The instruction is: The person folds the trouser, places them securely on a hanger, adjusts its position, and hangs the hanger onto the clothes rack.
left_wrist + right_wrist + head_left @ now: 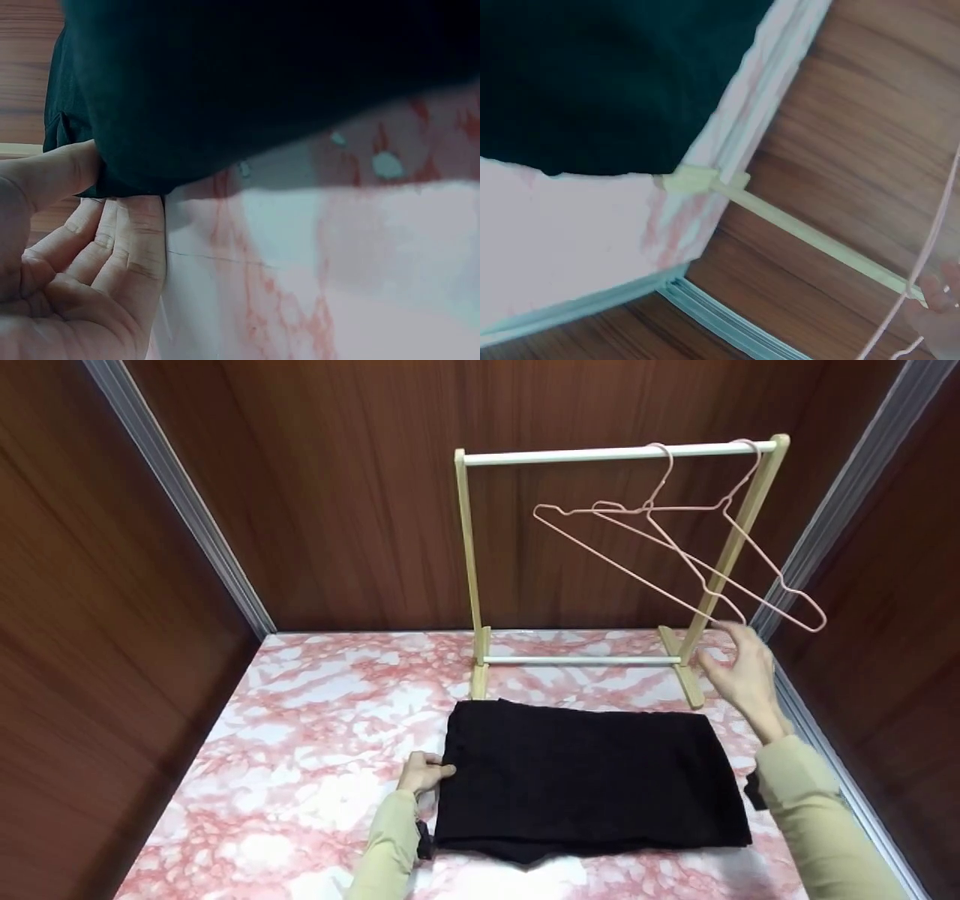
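Observation:
A folded black cloth [585,780] lies on the table. At its left edge my left hand [421,773] pinches the fabric, thumb on top and fingers underneath, as the left wrist view shows. My right hand [742,675] is raised beside the rack's right post, thumb and fingers spread apart. Its fingertips are close to the lower corner of a pink hanger [600,551]; contact cannot be made out. Behind that, a second pink hanger [754,546] hangs from the same bar. The right wrist view shows only part of the right hand, at its edge.
A rack with wooden posts [469,547] and a white top bar [555,457] stands behind the cloth. Red-and-white marbled covering lies on the table [315,735]. Brown wood-grain panels [337,510] with metal corner strips [187,502] enclose the sides and back.

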The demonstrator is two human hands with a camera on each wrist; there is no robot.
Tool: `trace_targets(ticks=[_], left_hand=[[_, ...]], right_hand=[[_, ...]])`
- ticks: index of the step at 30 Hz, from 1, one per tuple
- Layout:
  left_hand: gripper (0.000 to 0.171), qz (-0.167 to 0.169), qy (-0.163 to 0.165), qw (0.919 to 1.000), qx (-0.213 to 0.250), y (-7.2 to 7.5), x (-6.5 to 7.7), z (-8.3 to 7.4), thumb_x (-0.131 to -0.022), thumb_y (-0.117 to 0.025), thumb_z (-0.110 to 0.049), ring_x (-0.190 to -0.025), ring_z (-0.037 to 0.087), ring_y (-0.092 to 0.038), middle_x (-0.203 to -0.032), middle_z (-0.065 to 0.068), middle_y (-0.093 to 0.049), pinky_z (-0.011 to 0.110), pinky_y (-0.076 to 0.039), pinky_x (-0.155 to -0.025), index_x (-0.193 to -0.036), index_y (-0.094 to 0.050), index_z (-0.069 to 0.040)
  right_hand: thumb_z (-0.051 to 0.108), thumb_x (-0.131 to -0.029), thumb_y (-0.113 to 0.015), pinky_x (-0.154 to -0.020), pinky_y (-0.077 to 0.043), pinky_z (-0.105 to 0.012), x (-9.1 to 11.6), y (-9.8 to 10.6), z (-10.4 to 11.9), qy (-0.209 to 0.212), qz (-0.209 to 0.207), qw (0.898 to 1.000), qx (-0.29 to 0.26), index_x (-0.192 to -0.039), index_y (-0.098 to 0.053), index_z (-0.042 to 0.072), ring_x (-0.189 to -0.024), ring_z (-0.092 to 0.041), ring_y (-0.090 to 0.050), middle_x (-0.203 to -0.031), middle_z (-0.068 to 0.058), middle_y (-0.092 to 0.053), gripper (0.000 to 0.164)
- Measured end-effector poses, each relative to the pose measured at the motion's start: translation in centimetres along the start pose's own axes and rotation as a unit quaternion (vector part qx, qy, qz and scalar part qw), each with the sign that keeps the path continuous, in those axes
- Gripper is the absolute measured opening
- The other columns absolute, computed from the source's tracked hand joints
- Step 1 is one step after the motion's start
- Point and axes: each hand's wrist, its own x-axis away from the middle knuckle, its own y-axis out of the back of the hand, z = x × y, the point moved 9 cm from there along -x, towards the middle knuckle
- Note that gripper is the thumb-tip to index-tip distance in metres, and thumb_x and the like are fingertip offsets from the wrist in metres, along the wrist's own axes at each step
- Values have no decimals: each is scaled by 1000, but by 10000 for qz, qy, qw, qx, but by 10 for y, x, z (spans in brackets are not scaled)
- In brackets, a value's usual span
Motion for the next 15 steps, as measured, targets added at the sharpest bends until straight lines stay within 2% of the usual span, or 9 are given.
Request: trace_targets(ticks=[1,3,4,5,7,10,12,13,15], left_hand=[[36,-65,222,9996,-138,1,4,-3,-79,-78,-14,-87,27,-73,-97,22,-74,35,-60,-80,-104,-68,10],[36,-22,222,9996,-186,0,1,0,-80,-78,-15,-86,27,-73,-96,21,-74,35,-60,-79,-104,-69,9],[35,24,68,9999,-140,-1,-5,4,-80,-80,-19,-82,24,-73,-92,19,-75,32,-60,-75,-101,-70,7],[35,50,-124,9998,-153,-2,-12,11,-80,-80,-23,-77,20,-72,-87,15,-75,29,-59,-71,-98,-70,6],[37,87,-304,9992,-230,-5,-28,29,-79,-82,-27,-74,20,-73,-82,14,-76,29,-59,-69,-96,-72,4],[40,115,-369,9990,-222,-12,-57,65,-79,-83,-30,-75,22,-72,-84,14,-76,30,-58,-69,-97,-71,3],[39,11,-36,9995,-311,-15,-72,88,-77,-83,-26,-80,23,-73,-88,14,-75,32,-59,-74,-102,-71,1],[39,-7,-97,9997,-236,-17,-80,99,-76,-85,-28,-77,20,-72,-85,11,-75,29,-58,-72,-99,-71,0],[37,-58,-96,9998,-162,-17,-82,104,-74,-86,-29,-75,14,-69,-83,5,-73,25,-56,-70,-97,-71,-3]], right_hand=[[6,-83,-70,-104,-38,-63,-4,1,2,16,20,10000,29,-127,-60,-6,-124,-52,-52,-130,-32,-58,47],[5,-83,-69,-105,-36,-64,-12,3,4,40,43,9999,100,-128,-59,-7,-126,-53,-49,-133,-32,-56,47],[6,-84,-68,-106,-35,-65,-15,4,5,22,42,9999,167,-128,-58,-7,-127,-54,-48,-135,-33,-54,48],[6,-84,-67,-106,-34,-65,-18,5,5,15,7,9998,209,-129,-58,-7,-127,-54,-46,-136,-32,-53,48],[5,-84,-66,-108,-33,-63,-22,9,7,34,-129,9996,253,-128,-58,-9,-129,-53,-43,-137,-32,-53,47],[4,-82,-66,-106,-33,-61,-28,13,9,70,-361,9986,374,-127,-59,-9,-127,-53,-40,-135,-32,-53,47],[3,-81,-66,-107,-32,-60,-32,13,9,84,-410,9981,458,-127,-58,-10,-127,-53,-39,-135,-33,-52,48],[3,-81,-66,-107,-31,-61,-34,12,9,77,-388,9979,512,-128,-57,-10,-128,-53,-38,-136,-34,-52,50],[4,-81,-66,-109,-29,-62,-37,9,8,59,-279,9977,609,-131,-55,-10,-130,-55,-36,-137,-35,-50,53]])
